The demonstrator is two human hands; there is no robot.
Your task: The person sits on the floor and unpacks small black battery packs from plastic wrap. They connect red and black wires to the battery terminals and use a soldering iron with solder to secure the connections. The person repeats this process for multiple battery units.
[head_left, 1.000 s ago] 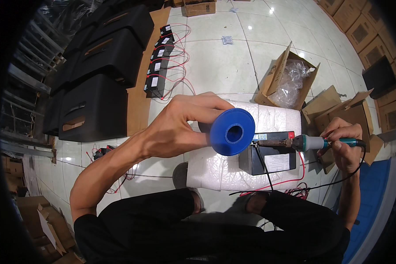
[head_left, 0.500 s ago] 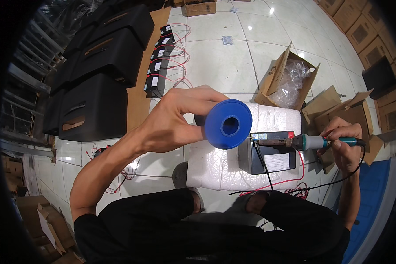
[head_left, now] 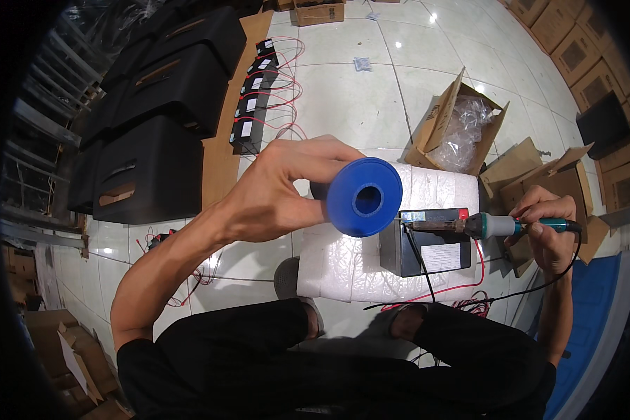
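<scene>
My left hand (head_left: 297, 183) is closed round a blue solder spool (head_left: 346, 201), its round flange tilted up towards me. In my right hand (head_left: 547, 227) is a soldering iron (head_left: 497, 226) with a grey and teal handle, pointing left. Its tip lies at the terminal end of a black battery (head_left: 427, 245), where a black wire (head_left: 418, 259) meets it; the exact contact is too small to make out. A red wire (head_left: 481, 262) runs from the battery's right side. The battery rests on a white foam block (head_left: 336, 273).
Several wired batteries (head_left: 252, 105) stand in a row at the far left, beside large black cases (head_left: 150, 168). An open carton (head_left: 493, 136) of clear plastic wrap sits beyond the foam. More cartons (head_left: 598, 77) are stacked at the right, near a blue panel (head_left: 584, 329).
Almost nothing differs. The spool in my left hand has shifted very slightly to the right; the iron stays at the same end of the battery.
</scene>
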